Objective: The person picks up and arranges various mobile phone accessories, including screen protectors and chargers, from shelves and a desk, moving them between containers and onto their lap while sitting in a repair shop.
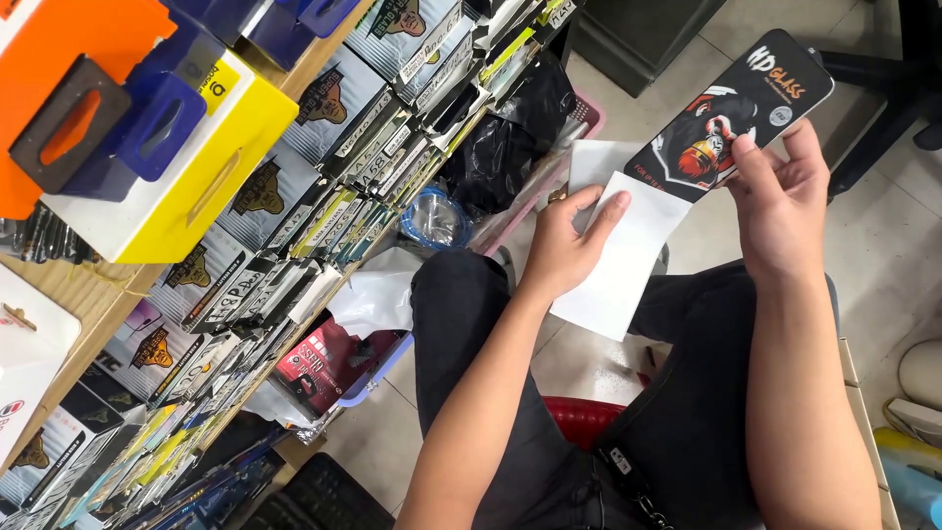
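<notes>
Just beside the black printed package (731, 113), which the right hand (780, 201) pinches shut-fingered, the left hand (567, 245) grips a white sleeve (623, 260) (already nearly clear of it), the two barely overlapping.

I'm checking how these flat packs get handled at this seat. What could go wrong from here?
1. The right hand pinches the black printed sleeve only at its lower end, so it might tip or slip out over the tiled floor.
2. The left hand holds the white flat pack by one edge, mid-air above the lap; it could bend or drop.
3. The rows of packets stand tightly at the left elbow; a bump might knock some down.
</notes>
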